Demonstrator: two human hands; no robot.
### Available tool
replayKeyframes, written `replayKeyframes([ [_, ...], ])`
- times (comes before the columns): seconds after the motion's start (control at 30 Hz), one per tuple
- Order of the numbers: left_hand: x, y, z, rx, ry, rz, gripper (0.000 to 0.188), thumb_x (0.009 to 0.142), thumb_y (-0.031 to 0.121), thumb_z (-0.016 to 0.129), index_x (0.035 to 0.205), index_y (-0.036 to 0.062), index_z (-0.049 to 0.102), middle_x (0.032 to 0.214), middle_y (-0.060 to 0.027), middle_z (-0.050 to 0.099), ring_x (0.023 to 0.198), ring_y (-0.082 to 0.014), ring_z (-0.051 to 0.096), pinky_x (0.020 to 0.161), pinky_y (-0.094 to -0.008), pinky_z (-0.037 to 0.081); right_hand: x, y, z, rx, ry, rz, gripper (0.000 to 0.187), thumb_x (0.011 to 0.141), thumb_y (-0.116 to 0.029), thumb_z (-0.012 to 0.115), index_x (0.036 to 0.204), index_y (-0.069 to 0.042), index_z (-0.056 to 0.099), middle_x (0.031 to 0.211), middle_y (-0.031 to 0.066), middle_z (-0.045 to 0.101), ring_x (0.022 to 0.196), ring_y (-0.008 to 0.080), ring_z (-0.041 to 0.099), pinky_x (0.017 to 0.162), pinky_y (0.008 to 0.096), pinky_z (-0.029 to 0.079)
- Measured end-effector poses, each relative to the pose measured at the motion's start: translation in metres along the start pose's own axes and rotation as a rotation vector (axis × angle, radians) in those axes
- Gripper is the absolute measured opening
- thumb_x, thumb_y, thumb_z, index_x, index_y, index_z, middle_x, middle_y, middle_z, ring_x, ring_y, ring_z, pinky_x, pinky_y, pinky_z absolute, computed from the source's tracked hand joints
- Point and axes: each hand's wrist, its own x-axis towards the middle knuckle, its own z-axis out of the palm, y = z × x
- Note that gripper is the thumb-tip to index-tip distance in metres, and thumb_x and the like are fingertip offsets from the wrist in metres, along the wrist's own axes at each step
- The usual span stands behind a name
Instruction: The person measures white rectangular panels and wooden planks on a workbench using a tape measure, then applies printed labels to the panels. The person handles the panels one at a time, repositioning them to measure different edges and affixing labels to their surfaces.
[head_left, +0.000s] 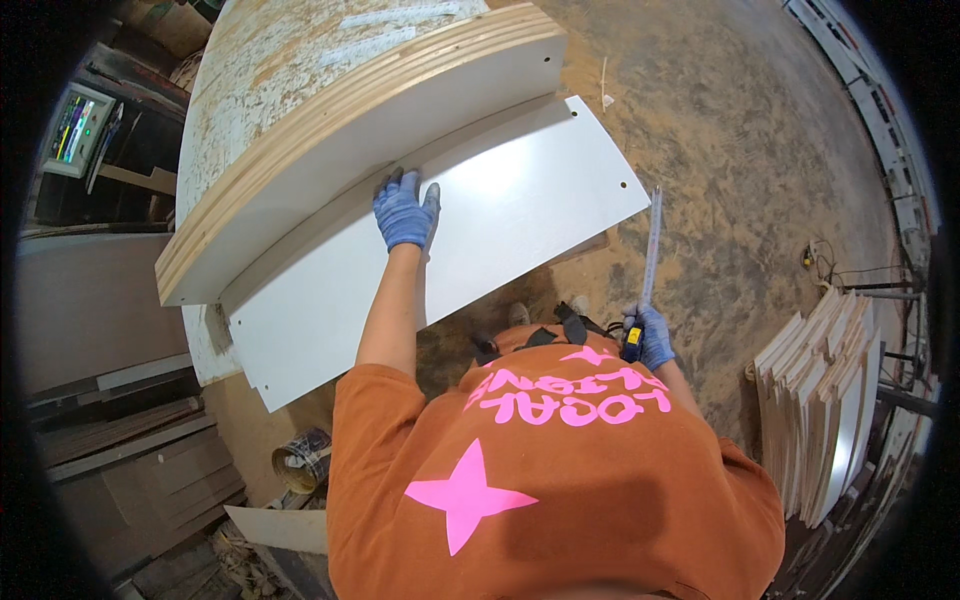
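My left hand [404,212], in a blue work glove, lies flat with spread fingers on a white panel [500,205]. Small dark holes show near the panel's ends. Behind my fingertips rises a stack of white-faced boards [370,125] with pale wood edges. Off to the right, my right hand [655,338], also gloved in blue, is closed around a black and yellow tape measure [634,342]. Its pulled-out blade [653,250] points away from me, with the tip close to the panel's right corner. Whether blade and panel touch I cannot tell.
The boards rest on a worn, dust-marked table [260,95]. At right, several thin panels [815,400] lean upright in a row. A bucket [302,460] stands on the floor at lower left, near stacked sheets [140,480]. A lit screen [75,130] is at far left.
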Motion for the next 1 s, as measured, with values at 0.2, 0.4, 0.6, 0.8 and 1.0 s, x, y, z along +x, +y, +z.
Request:
replayKeyframes([
  [0.2,0.0000,0.0023,0.0000,0.001,0.004,-0.003,0.048,0.082,0.043,0.063,0.118,0.0109,0.061,0.129,-0.0176,0.055,0.125,-0.0327,0.046,0.111,-0.0454,0.026,0.0027,0.0001,-0.0029,-0.025,-0.042,-0.005,0.037,0.097,-0.031,0.050,0.085,0.000,0.065,0.064,0.0051,0.060,0.052,0.0141,0.056,0.047,0.0263,0.046],
  [0.4,0.0004,0.0027,-0.0031,0.020,-0.018,-0.007,0.048,0.083,0.043,0.063,0.118,0.0105,0.061,0.129,-0.0170,0.055,0.124,-0.0321,0.047,0.111,-0.0454,0.026,0.0011,-0.0009,-0.0008,-0.054,-0.026,0.017,0.039,0.097,-0.034,0.051,0.086,0.001,0.065,0.063,0.0045,0.060,0.052,0.0135,0.055,0.047,0.0258,0.045],
  [0.6,0.0006,0.0049,-0.0048,0.010,-0.016,-0.006,0.048,0.083,0.043,0.062,0.118,0.0103,0.061,0.128,-0.0173,0.056,0.123,-0.0322,0.047,0.111,-0.0452,0.027,0.0037,0.0005,-0.0036,-0.132,-0.068,-0.024,0.038,0.097,-0.034,0.052,0.088,0.000,0.066,0.065,0.0042,0.060,0.054,0.0134,0.055,0.050,0.0254,0.045],
  [0.8,0.0008,0.0060,-0.0062,0.012,-0.045,-0.025,0.047,0.083,0.042,0.062,0.118,0.0096,0.061,0.127,-0.0180,0.056,0.123,-0.0326,0.047,0.110,-0.0454,0.027,-0.0022,0.0009,-0.0021,-0.086,-0.096,-0.041,0.037,0.097,-0.033,0.052,0.088,-0.001,0.067,0.068,0.0036,0.061,0.055,0.0125,0.055,0.050,0.0253,0.045],
  [1.0,0.0009,0.0066,-0.0071,0.020,-0.053,-0.029,0.049,0.083,0.042,0.063,0.119,0.0091,0.061,0.128,-0.0182,0.056,0.124,-0.0328,0.047,0.111,-0.0458,0.026,-0.0020,0.0022,-0.0015,-0.108,-0.090,-0.029,0.035,0.097,-0.032,0.052,0.099,-0.001,0.068,0.068,0.0021,0.060,0.055,0.0113,0.054,0.050,0.0245,0.044],
])
